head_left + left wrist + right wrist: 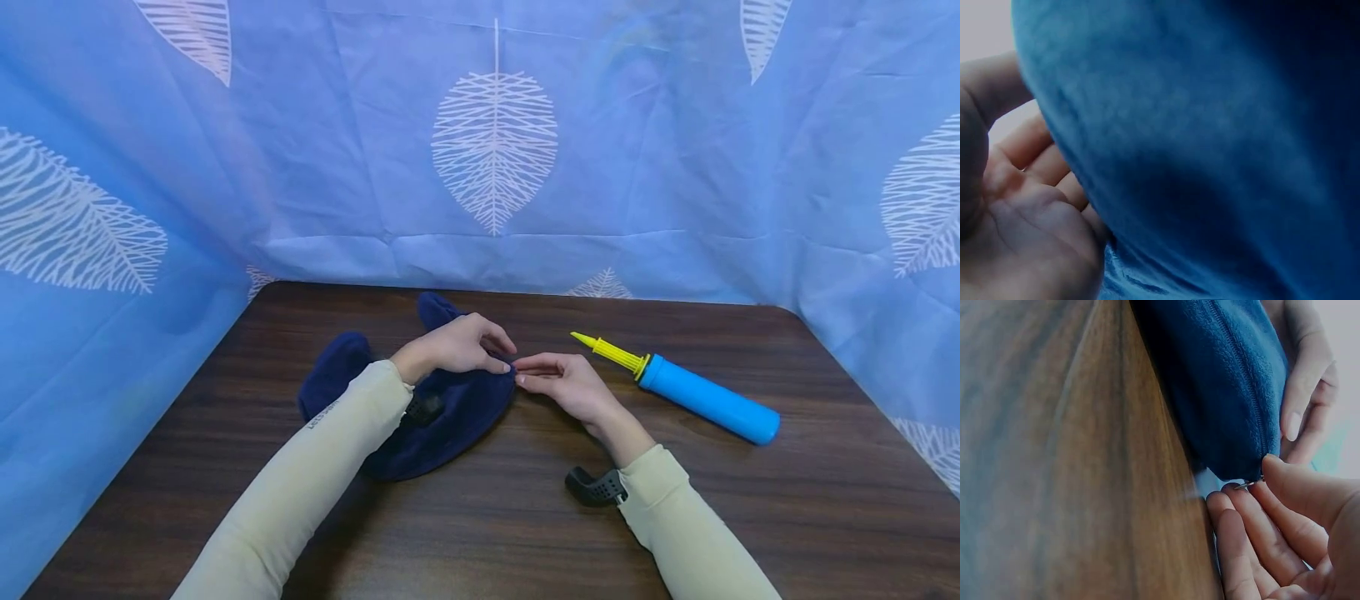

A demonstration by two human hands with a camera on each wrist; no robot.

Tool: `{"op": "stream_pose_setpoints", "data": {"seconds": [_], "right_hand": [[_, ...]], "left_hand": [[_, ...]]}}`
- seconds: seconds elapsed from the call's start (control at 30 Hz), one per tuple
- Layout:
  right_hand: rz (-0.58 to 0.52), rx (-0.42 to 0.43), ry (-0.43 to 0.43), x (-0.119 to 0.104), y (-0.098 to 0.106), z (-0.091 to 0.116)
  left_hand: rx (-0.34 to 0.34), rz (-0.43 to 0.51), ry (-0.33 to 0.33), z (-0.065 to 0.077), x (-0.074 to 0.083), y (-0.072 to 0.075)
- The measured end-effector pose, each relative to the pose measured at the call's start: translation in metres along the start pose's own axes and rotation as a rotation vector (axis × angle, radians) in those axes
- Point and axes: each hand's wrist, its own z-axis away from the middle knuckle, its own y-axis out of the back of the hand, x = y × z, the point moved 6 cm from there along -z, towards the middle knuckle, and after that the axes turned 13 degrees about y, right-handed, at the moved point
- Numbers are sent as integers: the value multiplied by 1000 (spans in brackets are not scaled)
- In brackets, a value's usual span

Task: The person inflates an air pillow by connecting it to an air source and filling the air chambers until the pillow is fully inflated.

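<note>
A navy plush neck pillow (461, 425), curved into a U and looking limp, lies left of the table's middle. My left hand (461, 343) reaches over it and holds the fabric near its right-hand tip; in the left wrist view the pillow covers most of its fingertips. At that same tip, my right hand (573, 387) pinches a small metal zipper pull (1244, 485) between thumb and fingers. The zipper (1241, 365) runs along the pillow's edge in the right wrist view, its teeth closed where they show.
A blue hand pump (708, 398) with a yellow nozzle (615, 353) lies to the right, beyond my right hand. Dark wood-grain table (510, 533) is underneath. Blue cloth (375, 167) with white leaf prints hangs around the back and sides.
</note>
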Motion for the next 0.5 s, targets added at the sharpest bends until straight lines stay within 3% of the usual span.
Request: {"op": "stream_pose_setpoints", "data": {"seconds": [0.2,0.5], "right_hand": [[7,5,-1,-1,0,1],[-4,16,7,-2,-3,-1]], "left_hand": [[8,-122,-28,0,7,-4],[36,-157,-1,2,6,-2]]}}
